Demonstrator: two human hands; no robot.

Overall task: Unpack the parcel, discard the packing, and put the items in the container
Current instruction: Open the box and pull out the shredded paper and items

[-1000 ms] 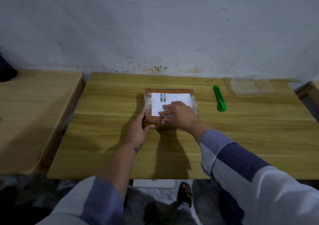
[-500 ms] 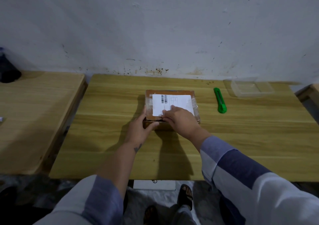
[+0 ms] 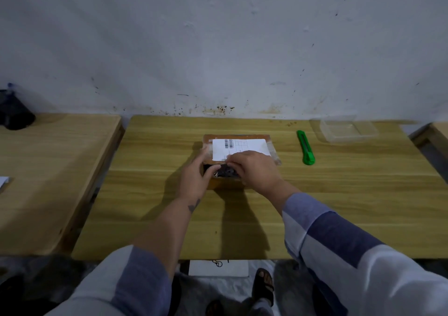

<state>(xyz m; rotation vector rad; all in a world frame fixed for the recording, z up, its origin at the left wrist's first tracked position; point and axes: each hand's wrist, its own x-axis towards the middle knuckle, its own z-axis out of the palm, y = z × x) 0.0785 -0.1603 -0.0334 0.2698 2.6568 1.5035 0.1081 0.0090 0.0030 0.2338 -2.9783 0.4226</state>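
The brown cardboard parcel with a white label [image 3: 238, 149] sits mid wooden surface [image 3: 145, 194]. Left hand [image 3: 195, 178] grips its near-left corner; right hand [image 3: 254, 170] fingers pinch the near top edge, showing dark contents.

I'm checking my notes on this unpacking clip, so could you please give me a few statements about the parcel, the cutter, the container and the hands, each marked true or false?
1. The green cutter lies on the table to the right of the parcel. True.
2. The right hand holds the cutter. False: it rests on the parcel's near edge, and the cutter lies untouched.
3. The clear container holds several unpacked items. False: nothing shows inside it.
4. The left hand is at the parcel's near left corner. True.
5. A white label with a barcode is on top of the parcel. True.
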